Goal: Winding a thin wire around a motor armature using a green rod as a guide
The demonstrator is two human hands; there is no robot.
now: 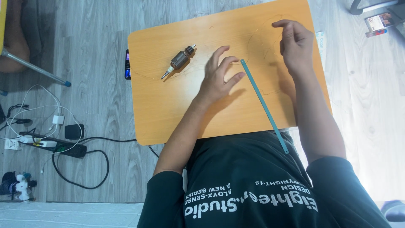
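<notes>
A small motor armature (180, 60) with copper windings and a steel shaft lies on the orange tabletop (168, 109). My left hand (219, 78) rests flat on the table just right of it, fingers spread, holding nothing. A long teal blade-like strip (263, 103) lies diagonally between my hands, its near end over the table's front edge. My right hand (295, 44) is at the far right of the table with its fingertips pinched on a very thin wire (257, 33). That wire loops faintly across the tabletop.
A dark phone (127, 64) sits at the table's left edge. On the wooden floor to the left lie a black power strip (63, 147), chargers and tangled cables. A metal leg (36, 67) slants at far left. Small objects (379, 21) lie at top right.
</notes>
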